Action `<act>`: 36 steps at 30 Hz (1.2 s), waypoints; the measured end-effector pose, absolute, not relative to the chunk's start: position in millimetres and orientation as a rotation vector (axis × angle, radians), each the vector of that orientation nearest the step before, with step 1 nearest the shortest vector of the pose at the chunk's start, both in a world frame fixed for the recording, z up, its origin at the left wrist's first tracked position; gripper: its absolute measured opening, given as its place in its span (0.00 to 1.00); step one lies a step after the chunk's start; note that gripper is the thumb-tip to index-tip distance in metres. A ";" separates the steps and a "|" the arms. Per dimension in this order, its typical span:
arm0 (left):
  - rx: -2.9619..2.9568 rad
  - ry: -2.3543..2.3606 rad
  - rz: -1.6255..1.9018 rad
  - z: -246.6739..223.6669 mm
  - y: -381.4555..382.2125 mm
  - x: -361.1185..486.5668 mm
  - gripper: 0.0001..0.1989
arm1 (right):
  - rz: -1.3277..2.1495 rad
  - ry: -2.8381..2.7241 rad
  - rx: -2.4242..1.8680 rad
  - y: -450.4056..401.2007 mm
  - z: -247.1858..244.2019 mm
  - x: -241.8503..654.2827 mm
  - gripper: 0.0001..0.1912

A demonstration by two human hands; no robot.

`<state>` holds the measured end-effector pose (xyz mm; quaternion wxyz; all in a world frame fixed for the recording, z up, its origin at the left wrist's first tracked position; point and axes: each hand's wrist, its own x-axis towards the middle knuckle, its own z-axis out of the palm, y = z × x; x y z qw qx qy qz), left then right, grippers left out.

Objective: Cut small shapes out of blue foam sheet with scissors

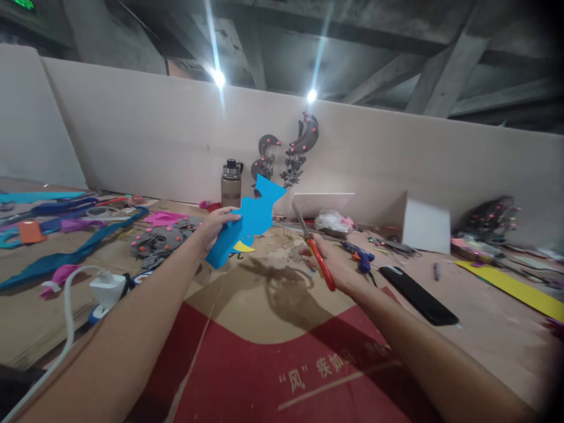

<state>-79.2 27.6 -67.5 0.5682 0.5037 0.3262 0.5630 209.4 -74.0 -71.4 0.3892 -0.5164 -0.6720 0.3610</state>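
My left hand (215,226) pinches a bright blue sheet (255,214) with a cut, uneven outline and holds it up above the cardboard. Its thumb lies on the sheet's near face; the fingers behind are hidden. Off to the right, my right hand (324,261) holds a pair of scissors (321,264) with red handles, blades pointing up and away. The blades are apart from the blue sheet. A small yellow piece (245,247) shows just below the sheet.
A bottle (231,185) stands by the white partition (154,129). Right of my right hand are a blue glue gun (360,257) and a black phone (418,295). At left lie colored strips (83,252), grey cut-outs (158,241) and a white plug with cable (107,289). Red-printed cardboard (247,376) covers the front.
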 end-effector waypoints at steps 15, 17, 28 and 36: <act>1.483 0.931 0.971 -66.3 11.6 -75.4 0.23 | 1.204 -1.741 -1.192 -76.9 -86.5 217.5 0.23; 1.506 0.922 0.948 -67.5 11.9 -73.8 0.22 | 1.194 -1.719 -1.200 -77.5 -86.8 216.1 0.23; 1.541 0.902 0.873 -73.3 13.4 -67.9 0.20 | 1.296 -1.602 -1.169 -80.7 -87.0 209.7 0.22; 1.559 0.920 0.869 -74.3 13.0 -66.6 0.21 | 1.356 -1.517 -1.141 -83.2 -85.4 206.7 0.24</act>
